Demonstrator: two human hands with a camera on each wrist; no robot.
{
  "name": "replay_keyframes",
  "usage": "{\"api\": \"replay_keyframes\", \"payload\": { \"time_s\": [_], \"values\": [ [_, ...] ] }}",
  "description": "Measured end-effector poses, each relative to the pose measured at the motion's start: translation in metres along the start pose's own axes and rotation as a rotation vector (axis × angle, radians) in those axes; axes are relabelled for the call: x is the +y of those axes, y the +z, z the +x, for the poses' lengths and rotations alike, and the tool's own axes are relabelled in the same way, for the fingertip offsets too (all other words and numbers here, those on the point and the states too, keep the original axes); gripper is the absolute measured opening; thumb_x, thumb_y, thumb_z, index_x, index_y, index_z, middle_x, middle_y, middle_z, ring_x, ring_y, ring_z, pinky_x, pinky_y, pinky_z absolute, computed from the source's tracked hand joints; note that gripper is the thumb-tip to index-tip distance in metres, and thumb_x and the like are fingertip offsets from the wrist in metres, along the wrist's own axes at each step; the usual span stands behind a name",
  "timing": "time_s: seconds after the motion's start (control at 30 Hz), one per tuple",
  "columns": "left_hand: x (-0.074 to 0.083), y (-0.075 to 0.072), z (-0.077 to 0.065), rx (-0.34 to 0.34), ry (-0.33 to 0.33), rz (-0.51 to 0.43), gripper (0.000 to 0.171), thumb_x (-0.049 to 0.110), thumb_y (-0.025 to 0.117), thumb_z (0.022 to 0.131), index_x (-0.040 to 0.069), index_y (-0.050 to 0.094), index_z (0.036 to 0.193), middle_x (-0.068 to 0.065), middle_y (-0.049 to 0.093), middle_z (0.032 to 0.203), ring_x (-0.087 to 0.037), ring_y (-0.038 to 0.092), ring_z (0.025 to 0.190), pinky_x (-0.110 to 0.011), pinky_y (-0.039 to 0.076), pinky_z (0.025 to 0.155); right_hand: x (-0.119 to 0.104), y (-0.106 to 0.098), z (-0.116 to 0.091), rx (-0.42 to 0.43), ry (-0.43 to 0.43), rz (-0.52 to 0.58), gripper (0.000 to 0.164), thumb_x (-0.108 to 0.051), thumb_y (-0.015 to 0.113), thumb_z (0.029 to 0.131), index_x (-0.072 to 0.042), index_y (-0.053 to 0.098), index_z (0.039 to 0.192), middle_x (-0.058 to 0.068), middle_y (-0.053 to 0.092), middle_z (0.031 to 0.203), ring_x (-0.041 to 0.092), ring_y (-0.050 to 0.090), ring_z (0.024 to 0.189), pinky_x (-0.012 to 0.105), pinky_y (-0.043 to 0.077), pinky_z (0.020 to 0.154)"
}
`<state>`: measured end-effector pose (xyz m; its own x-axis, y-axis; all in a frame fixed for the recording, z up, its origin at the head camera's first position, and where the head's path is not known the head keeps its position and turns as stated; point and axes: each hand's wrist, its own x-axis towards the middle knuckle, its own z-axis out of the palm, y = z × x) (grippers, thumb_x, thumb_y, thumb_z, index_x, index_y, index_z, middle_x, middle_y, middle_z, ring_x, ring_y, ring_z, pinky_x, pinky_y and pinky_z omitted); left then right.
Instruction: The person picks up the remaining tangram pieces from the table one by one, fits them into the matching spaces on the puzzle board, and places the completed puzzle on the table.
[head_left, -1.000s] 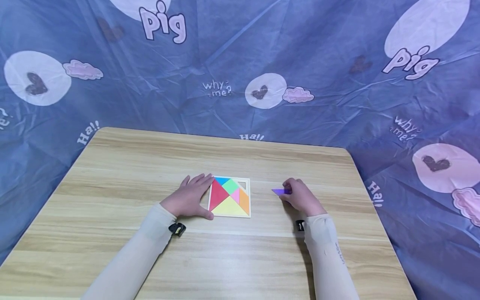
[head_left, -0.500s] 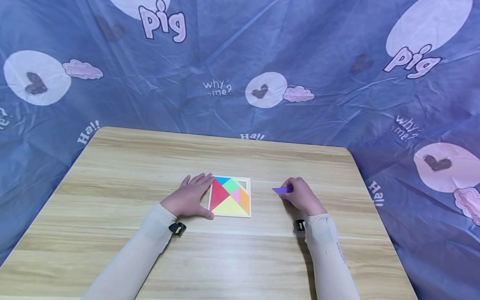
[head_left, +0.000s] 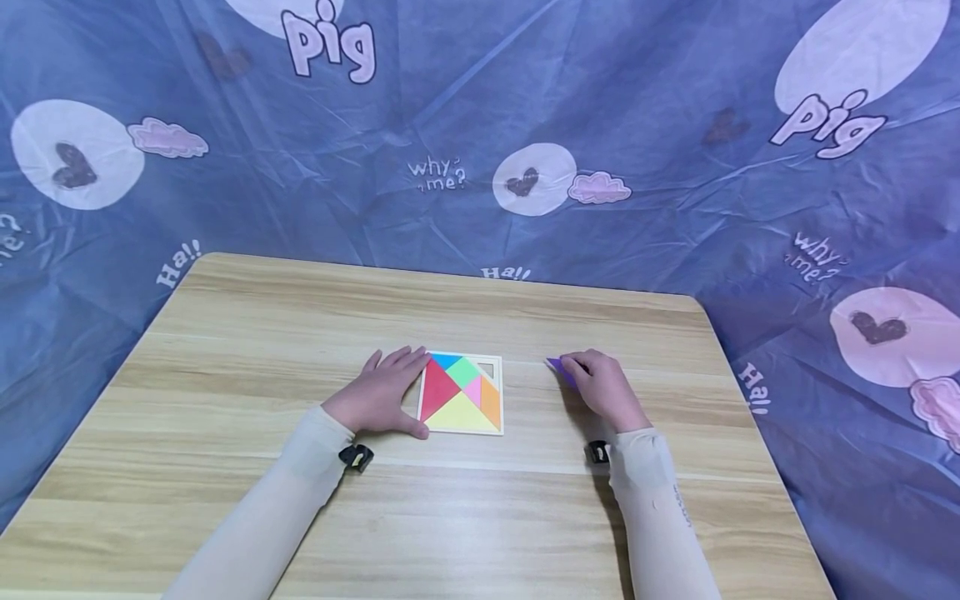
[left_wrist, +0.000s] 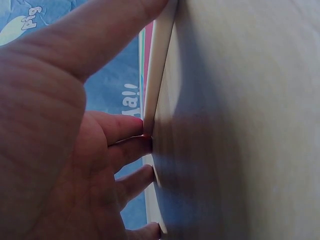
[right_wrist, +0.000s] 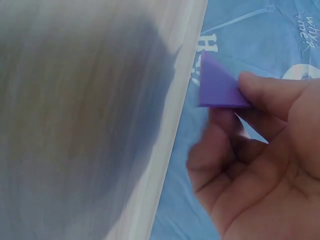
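Observation:
A square tangram puzzle's pale wooden tray (head_left: 501, 408) lies on the table, holding red, yellow, blue, green, pink and orange pieces. A triangular gap (head_left: 486, 370) shows at its far right corner. My left hand (head_left: 378, 393) spans the tray's left side, thumb at the near corner and fingertips at the far corner; in the left wrist view the fingers (left_wrist: 132, 145) touch the tray's edge. To the right of the tray, my right hand (head_left: 606, 388) pinches a purple triangle tangram piece (right_wrist: 217, 87) between thumb and fingers, raised above the table with one corner sticking out.
The wood-grain table (head_left: 465, 517) stretches around both hands. Behind it hangs a blue printed cloth (head_left: 450, 100). Black wrist cameras (head_left: 356, 457) sit at both cuffs.
The purple triangle has turned in my right hand's fingers, its visible corner now pointing farther up and left. My left hand and the tray stay in place.

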<state>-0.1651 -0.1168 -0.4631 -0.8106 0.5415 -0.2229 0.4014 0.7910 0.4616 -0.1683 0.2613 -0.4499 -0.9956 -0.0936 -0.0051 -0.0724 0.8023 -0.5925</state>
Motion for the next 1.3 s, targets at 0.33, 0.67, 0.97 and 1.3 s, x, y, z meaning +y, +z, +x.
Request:
{"api": "replay_keyframes", "payload": {
  "time_s": [0.33, 0.67, 0.97, 1.3],
  "values": [
    [-0.003, 0.0, 0.002, -0.01, -0.001, 0.013, 0.127, 0.062, 0.088, 0.072, 0.008, 0.021, 0.165, -0.011, 0.023, 0.171, -0.036, 0.017, 0.158, -0.065, 0.007, 0.125, -0.005, -0.001, 0.001, 0.001, 0.154, 0.138, 0.031, -0.031, 0.063, 0.105, -0.007, 0.078, 0.118, 0.014, 0.074, 0.118, 0.027, 0.065, 0.104, 0.039, 0.053, 0.089],
    [-0.002, -0.001, 0.002, -0.016, -0.003, 0.007, 0.127, 0.062, 0.088, 0.071, 0.008, 0.022, 0.165, -0.01, 0.022, 0.171, -0.036, 0.016, 0.158, -0.065, 0.007, 0.125, -0.009, 0.002, 0.002, -0.056, 0.162, 0.297, 0.023, -0.021, 0.066, 0.103, -0.001, 0.077, 0.107, 0.01, 0.075, 0.099, 0.014, 0.065, 0.081, 0.023, 0.056, 0.071],
    [-0.003, -0.002, 0.003, -0.019, 0.0, 0.012, 0.126, 0.063, 0.087, 0.072, 0.008, 0.022, 0.165, -0.01, 0.022, 0.172, -0.036, 0.016, 0.158, -0.065, 0.007, 0.125, -0.021, 0.01, 0.003, -0.005, 0.11, 0.316, 0.02, -0.024, 0.074, 0.097, -0.004, 0.073, 0.092, 0.001, 0.063, 0.076, 0.017, 0.054, 0.071, 0.023, 0.045, 0.061],
    [-0.004, -0.004, 0.004, -0.022, 0.006, 0.012, 0.127, 0.063, 0.087, 0.072, 0.008, 0.022, 0.165, -0.011, 0.022, 0.172, -0.036, 0.016, 0.158, -0.065, 0.006, 0.125, -0.033, 0.018, 0.005, -0.009, 0.174, 0.499, 0.021, -0.02, 0.072, 0.099, 0.0, 0.075, 0.102, 0.004, 0.069, 0.083, 0.015, 0.062, 0.072, 0.028, 0.058, 0.067]
  ]
}}
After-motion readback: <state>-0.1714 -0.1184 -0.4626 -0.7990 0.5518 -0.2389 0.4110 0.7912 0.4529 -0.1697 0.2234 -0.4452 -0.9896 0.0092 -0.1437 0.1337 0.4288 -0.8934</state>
